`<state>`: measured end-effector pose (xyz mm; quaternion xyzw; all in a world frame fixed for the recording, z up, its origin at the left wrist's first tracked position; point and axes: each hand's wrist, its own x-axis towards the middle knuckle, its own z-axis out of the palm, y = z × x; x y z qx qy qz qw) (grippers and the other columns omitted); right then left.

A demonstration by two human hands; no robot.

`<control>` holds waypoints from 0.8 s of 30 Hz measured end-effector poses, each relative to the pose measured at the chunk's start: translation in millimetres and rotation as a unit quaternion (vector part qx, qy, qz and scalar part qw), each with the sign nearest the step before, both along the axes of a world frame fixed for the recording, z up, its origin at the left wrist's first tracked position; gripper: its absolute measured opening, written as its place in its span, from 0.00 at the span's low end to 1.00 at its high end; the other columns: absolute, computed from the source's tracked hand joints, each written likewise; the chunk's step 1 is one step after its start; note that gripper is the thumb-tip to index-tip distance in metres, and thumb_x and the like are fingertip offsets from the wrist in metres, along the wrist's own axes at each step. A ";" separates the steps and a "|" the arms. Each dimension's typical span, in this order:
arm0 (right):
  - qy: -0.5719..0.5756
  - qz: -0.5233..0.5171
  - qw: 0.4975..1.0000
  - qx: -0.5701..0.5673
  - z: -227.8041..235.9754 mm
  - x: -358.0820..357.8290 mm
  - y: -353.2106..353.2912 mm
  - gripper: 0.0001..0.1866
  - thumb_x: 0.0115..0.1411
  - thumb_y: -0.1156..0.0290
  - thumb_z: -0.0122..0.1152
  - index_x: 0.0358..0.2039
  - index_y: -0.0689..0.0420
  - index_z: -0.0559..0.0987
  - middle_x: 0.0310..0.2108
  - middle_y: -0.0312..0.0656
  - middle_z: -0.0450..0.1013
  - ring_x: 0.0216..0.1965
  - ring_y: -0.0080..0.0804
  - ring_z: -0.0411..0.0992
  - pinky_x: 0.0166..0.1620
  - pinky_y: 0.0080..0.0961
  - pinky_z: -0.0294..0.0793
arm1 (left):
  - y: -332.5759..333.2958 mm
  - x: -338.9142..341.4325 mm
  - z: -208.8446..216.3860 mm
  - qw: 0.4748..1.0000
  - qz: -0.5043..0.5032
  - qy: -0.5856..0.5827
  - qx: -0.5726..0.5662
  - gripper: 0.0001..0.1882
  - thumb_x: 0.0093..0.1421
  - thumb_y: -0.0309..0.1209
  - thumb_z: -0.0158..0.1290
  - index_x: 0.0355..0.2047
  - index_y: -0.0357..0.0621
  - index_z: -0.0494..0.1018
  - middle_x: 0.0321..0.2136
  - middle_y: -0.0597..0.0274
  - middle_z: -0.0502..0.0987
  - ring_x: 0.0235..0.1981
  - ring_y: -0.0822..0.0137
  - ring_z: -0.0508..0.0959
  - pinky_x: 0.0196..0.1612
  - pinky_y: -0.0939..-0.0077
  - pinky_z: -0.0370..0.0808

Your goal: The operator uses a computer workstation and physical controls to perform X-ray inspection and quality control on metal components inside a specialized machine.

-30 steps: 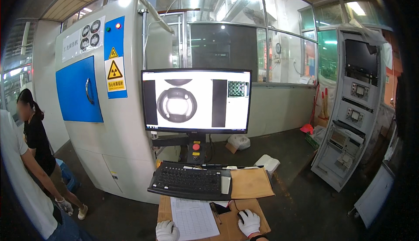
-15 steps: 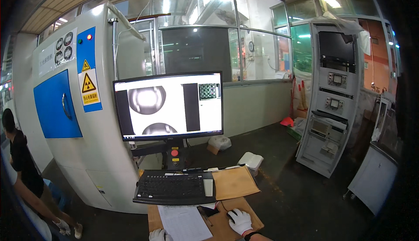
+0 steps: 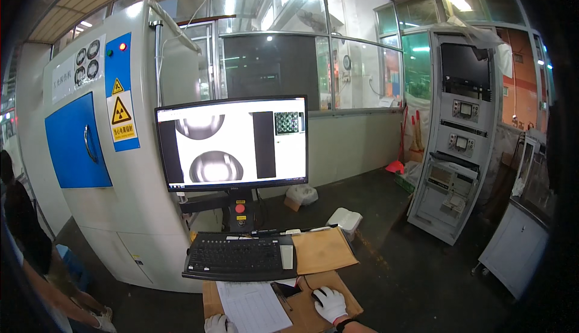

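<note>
My right hand [image 3: 330, 304], in a white glove with a dark band at the wrist, rests over a dark computer mouse [image 3: 315, 295], which it mostly covers. The mouse's cable runs up toward the keyboard. At the lower edge lies my left hand [image 3: 218, 324], also gloved in white, its fingers partly in sight and resting on the brown desk top [image 3: 211, 297]. Beside it is a printed sheet of paper [image 3: 253, 309]. A monitor [image 3: 232, 146] behind the desk shows two grey round shapes on white and a small green inset.
A black keyboard [image 3: 234, 254] and a brown envelope [image 3: 325, 250] lie above the paper. A red button [image 3: 240, 209] sits under the monitor. The large grey cabinet [image 3: 145, 212] with a blue door stands left. Another person [image 3: 30, 230] is at far left. An equipment rack [image 3: 446, 212] stands right.
On the monitor the round shapes have shifted upward, so the lower one now shows whole. The person at far left has moved. My hands stay in nearly the same places.
</note>
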<state>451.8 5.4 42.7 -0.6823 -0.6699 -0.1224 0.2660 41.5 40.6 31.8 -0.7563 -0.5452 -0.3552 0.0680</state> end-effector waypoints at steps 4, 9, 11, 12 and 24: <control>-0.005 0.004 1.000 0.017 -0.4 0.0 0.3 0.21 0.56 0.57 0.65 0.52 0.41 0.81 0.54 0.42 0.74 0.49 0.48 0.75 0.50 0.48 0.74 | 0.5 -0.3 -0.9 1.000 -0.003 0.003 0.000 0.16 0.58 0.36 0.59 0.45 0.43 0.80 0.49 0.49 0.80 0.52 0.46 0.77 0.60 0.51 0.71; 0.002 0.005 1.000 0.015 1.4 -0.3 -0.6 0.21 0.55 0.57 0.66 0.51 0.41 0.81 0.54 0.42 0.74 0.48 0.48 0.75 0.50 0.48 0.74 | -0.4 -0.4 1.8 1.000 -0.006 0.001 -0.006 0.16 0.59 0.36 0.59 0.45 0.43 0.80 0.49 0.49 0.80 0.53 0.46 0.77 0.60 0.50 0.71; 0.014 0.004 1.000 -0.011 2.4 0.3 0.5 0.21 0.55 0.57 0.66 0.51 0.42 0.81 0.54 0.42 0.74 0.48 0.48 0.75 0.50 0.48 0.74 | -2.3 0.8 4.0 1.000 0.000 -0.009 -0.008 0.16 0.60 0.36 0.58 0.46 0.43 0.80 0.49 0.49 0.80 0.53 0.45 0.76 0.60 0.50 0.71; 0.013 0.006 1.000 -0.013 3.6 -0.6 0.3 0.21 0.55 0.57 0.66 0.51 0.42 0.81 0.54 0.42 0.74 0.48 0.48 0.75 0.50 0.48 0.74 | -3.2 0.1 3.8 1.000 0.002 -0.009 -0.010 0.16 0.60 0.36 0.58 0.46 0.43 0.80 0.49 0.49 0.80 0.53 0.45 0.76 0.60 0.50 0.71; 0.011 0.001 1.000 0.007 6.6 -1.9 -2.7 0.22 0.53 0.58 0.67 0.51 0.42 0.81 0.53 0.42 0.75 0.47 0.49 0.74 0.50 0.48 0.73 | 0.1 0.7 0.1 0.999 0.000 -0.013 -0.043 0.16 0.62 0.38 0.57 0.47 0.44 0.79 0.49 0.51 0.79 0.54 0.46 0.75 0.61 0.50 0.69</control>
